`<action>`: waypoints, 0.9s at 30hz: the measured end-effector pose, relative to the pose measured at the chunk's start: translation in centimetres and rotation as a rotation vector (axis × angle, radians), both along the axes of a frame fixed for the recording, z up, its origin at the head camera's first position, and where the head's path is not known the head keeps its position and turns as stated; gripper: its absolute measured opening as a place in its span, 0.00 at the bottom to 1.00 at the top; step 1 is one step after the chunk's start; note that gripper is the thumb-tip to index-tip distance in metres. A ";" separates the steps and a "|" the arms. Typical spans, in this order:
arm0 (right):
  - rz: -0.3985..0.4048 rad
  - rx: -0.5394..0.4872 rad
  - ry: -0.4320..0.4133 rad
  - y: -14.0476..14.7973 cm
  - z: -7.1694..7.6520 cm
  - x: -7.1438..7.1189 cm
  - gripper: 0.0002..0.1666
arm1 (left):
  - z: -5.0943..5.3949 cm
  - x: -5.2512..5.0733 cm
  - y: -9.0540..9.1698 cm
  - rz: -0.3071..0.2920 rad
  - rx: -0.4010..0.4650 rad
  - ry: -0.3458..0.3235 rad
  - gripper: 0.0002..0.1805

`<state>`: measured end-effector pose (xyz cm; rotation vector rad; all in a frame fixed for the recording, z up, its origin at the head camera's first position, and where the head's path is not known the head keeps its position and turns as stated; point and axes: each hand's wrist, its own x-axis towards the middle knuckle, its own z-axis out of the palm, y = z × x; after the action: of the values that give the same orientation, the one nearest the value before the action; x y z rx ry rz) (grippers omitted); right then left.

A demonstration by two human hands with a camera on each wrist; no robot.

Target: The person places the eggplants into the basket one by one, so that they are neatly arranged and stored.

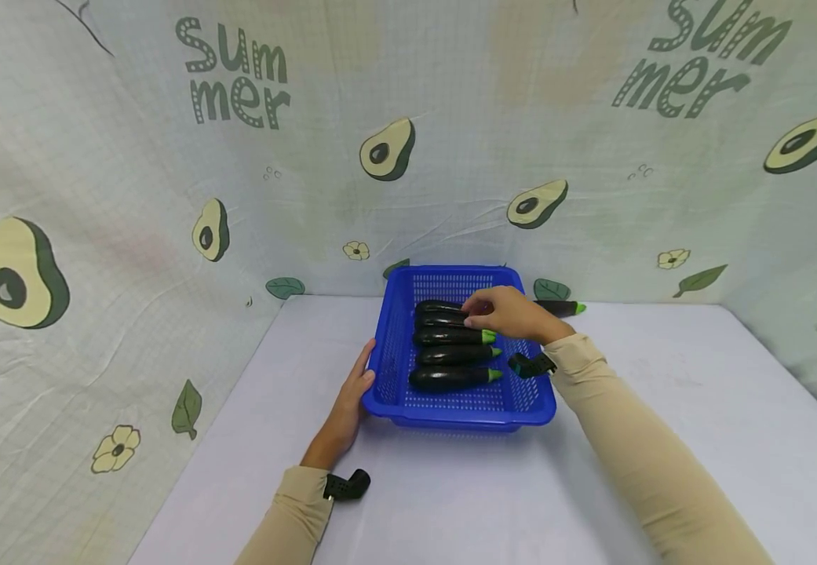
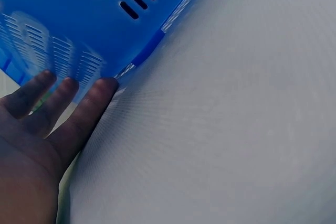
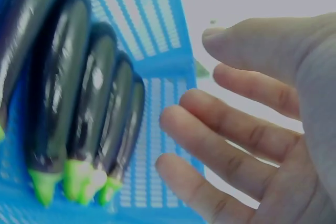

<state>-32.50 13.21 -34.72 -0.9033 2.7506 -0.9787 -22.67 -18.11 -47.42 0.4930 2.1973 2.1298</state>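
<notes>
Several glossy dark eggplants (image 1: 453, 355) with bright green stem ends lie side by side in a blue perforated plastic basket (image 1: 454, 416). My left hand (image 1: 348, 408) rests against the basket's left side; in the left wrist view its straight fingers (image 2: 86, 111) touch the outer wall. Over the basket's right rear part hovers my right hand (image 1: 505, 312), covering the ends of the rear eggplants in the head view. The right wrist view shows its fingers (image 3: 226, 156) spread and relaxed, with nothing held, apart from the eggplants (image 3: 58, 82).
Another eggplant (image 1: 559, 308) lies on the white table (image 1: 662, 439) behind my right hand, outside the basket near the back edge. A cloth (image 1: 450, 196) printed with avocados, leaves and lettering hangs behind and beside the table.
</notes>
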 end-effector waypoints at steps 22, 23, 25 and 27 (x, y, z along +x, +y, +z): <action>-0.345 -0.193 0.061 9.9 -2.7 -2.9 0.22 | -0.2 0.0 0.0 -0.012 0.020 -0.008 0.32; -0.346 -0.192 0.059 10.1 -3.0 -3.1 0.22 | -0.2 0.0 0.0 -0.011 0.022 -0.006 0.32; -0.353 -0.186 0.054 10.5 -3.8 -3.6 0.23 | -0.1 -0.1 0.0 -0.012 0.023 -0.007 0.32; -0.361 -0.163 0.063 10.9 -4.6 -4.0 0.25 | 0.0 -0.1 -0.1 -0.014 0.017 -0.010 0.32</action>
<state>-36.47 24.15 -39.30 -0.4655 2.9869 -1.2631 -22.76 -18.17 -47.47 0.4953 2.1656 2.1411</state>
